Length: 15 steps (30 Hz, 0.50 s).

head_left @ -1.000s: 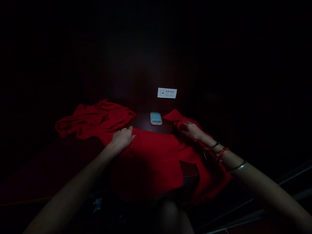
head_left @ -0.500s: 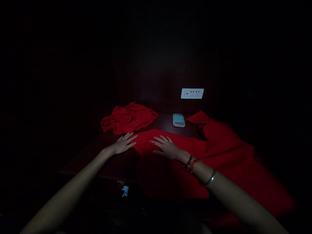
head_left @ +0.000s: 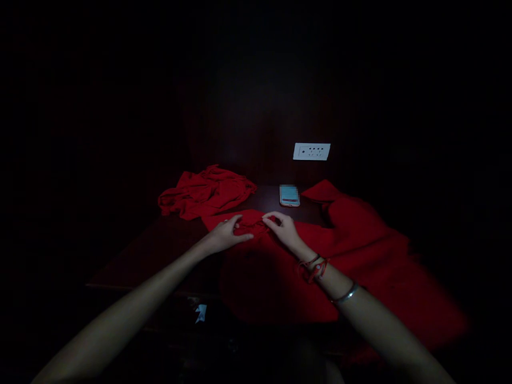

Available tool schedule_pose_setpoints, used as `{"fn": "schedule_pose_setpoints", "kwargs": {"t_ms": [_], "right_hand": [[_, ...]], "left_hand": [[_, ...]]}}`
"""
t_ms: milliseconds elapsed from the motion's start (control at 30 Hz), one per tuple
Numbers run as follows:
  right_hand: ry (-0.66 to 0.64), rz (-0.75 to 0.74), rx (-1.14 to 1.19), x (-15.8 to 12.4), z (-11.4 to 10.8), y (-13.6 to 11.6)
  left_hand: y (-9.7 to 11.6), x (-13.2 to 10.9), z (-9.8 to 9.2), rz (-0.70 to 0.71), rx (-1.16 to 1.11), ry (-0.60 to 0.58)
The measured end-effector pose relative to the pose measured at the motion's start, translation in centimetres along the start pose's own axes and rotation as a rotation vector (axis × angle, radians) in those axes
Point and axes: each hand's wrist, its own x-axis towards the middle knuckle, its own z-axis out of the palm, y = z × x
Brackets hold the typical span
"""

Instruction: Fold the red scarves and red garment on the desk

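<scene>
A wide red cloth (head_left: 368,240) lies over the dark table and hangs down past its front edge. My right hand (head_left: 283,230) pinches a small gathered bit of red fabric near the cloth's far edge, thumb and fingertips together. Just left of it is my left hand (head_left: 224,236), thumb and fingers apart, resting at the cloth's left part with the gathered red bit in front of its fingertips. It does not appear to grip anything. Dim light blurs the exact shape of the gathered piece.
A crumpled red cloth (head_left: 208,192) is heaped at the table's back left. Behind my right hand lies a phone (head_left: 289,196). A white socket panel (head_left: 312,151) is on the dark wall. The table's (head_left: 140,261) front edge shows at left; a pale scrap (head_left: 201,313) appears below it.
Both hands lay flat with fingers spread before. Now the right hand has closed into a pinch on red fabric, and the left has moved right, closer to it. The fabric between them is bunched.
</scene>
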Motion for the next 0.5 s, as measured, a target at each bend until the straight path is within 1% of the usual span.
{"fn": "schedule_pose_setpoints", "kwargs": {"t_ms": [67,100,167,200,233,333,367,400,433,500], "right_hand": [[0.069,0.071,0.109,0.4,-0.5,0.3],[0.092,0.097,0.155,0.6,-0.8,0.5],[0.151,0.134,0.213,0.9,-1.7,0.9],[0.195,0.148,0.219,1.1,-2.3,1.1],[0.247,0.163,0.215,1.2,-2.9,1.3],[0.385,0.218,0.170,1.5,-4.5,2.2],[0.403,0.238,0.144,1.5,-4.8,2.5],[0.398,0.259,0.113,1.5,-5.0,2.7],[0.371,0.277,0.077,1.4,-5.0,2.9],[0.278,0.300,0.001,1.2,-4.7,3.1]], "left_hand": [[1.1,0.8,0.5,0.025,0.152,-0.051],[1.4,1.2,0.4,0.050,0.221,-0.049],[1.6,1.9,-0.3,0.074,0.303,-0.018],[1.6,2.3,-0.9,0.054,0.330,-0.016],[1.7,2.6,-1.5,0.006,0.358,-0.037],[2.4,3.6,-2.9,-0.152,0.445,-0.168],[2.8,4.1,-2.9,-0.163,0.458,-0.196],[3.1,4.5,-2.7,-0.149,0.456,-0.198],[3.4,5.0,-2.4,-0.118,0.438,-0.172],[3.8,6.0,-1.5,-0.059,0.366,-0.090]]}}
